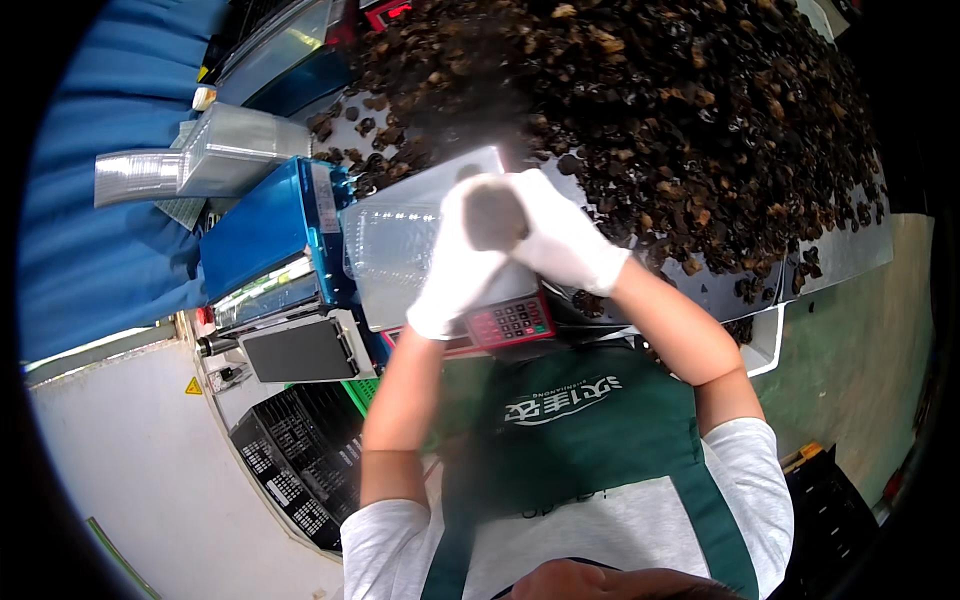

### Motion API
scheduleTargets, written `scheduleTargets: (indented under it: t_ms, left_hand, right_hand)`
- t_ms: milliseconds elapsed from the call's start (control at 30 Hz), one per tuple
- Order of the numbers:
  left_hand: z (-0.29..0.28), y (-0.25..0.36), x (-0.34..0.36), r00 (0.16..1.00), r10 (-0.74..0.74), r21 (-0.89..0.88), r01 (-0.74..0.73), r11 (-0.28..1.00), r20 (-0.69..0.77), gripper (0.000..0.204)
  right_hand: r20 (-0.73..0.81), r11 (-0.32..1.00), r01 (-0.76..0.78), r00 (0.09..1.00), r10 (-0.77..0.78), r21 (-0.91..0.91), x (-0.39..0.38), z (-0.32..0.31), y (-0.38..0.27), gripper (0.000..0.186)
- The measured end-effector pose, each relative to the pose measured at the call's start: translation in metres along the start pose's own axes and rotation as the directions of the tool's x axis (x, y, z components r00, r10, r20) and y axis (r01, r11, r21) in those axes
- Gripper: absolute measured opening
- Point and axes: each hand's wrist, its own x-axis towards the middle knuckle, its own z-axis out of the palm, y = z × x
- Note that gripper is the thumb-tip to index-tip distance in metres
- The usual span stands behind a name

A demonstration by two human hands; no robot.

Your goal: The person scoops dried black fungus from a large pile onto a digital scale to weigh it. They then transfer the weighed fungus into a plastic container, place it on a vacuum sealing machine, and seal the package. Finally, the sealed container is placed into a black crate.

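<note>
Two white-gloved hands, the left hand (455, 265) and the right hand (568, 232), are held together above a red-trimmed scale (510, 322). Between them a dark, roundish piece (495, 216) is gripped by curled fingers, their exact placement blurred. Just beside the left hand, a clear plastic tray (390, 240) is seen. Dark, curled pieces (650, 120) are heaped across the surface (850, 247) beyond; clear containers (240, 150) are stacked farther left, near a blue box (258, 222).

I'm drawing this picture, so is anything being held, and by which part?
A dark roundish thing, seemingly held by its sides between the left hand and right hand; it's too blurred to name.
</note>
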Motion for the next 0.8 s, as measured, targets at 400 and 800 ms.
scheduleTargets:
  t_ms: [400, 800]
  left_hand:
    - [-0.178, -0.047, -0.033, 0.99, -0.02, 0.778, -0.099, 0.621, 0.141, 0.069]
    - [-0.177, -0.086, -0.01, 0.911, 0.397, 0.821, -0.31, 0.48, 0.112, 0.057]
  right_hand:
    - [0.039, 0.909, 0.017, 0.999, -0.001, -0.416, 0.013, 0.115, -0.01, 0.062]
    - [-0.028, 0.825, 0.114, 0.987, -0.156, -0.554, 0.035, 0.151, 0.008, 0.051]
